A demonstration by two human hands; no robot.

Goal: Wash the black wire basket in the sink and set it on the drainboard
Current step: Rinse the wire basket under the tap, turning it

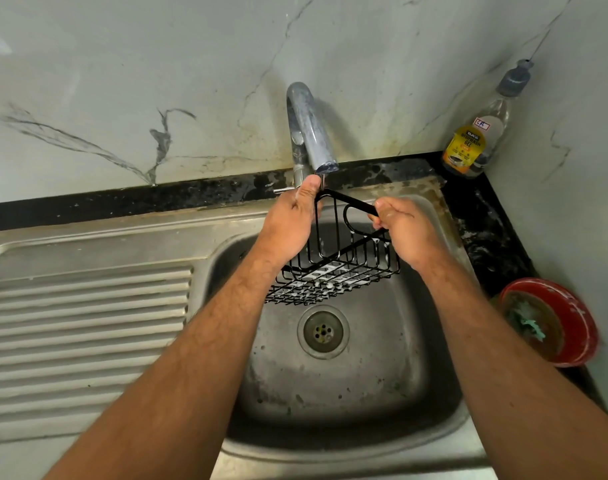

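Observation:
A black wire basket [333, 271] hangs above the steel sink [364, 403], just under the tap spout [313, 129]. White foam clings to its wire floor. My left hand [290, 223] grips the left end of its top bar. My right hand [402, 230] grips the right end of that bar. A thin stream of water falls from the spout onto the bar by my left thumb. The ribbed drainboard [84, 327] lies to the left of the sink.
A dishwash gel bottle [479, 133] stands in the back right corner on the black counter. A red bowl [558, 320] with a green scrubber sits at the right of the sink. The drain [323, 332] is in the basin's middle. A marble wall rises behind.

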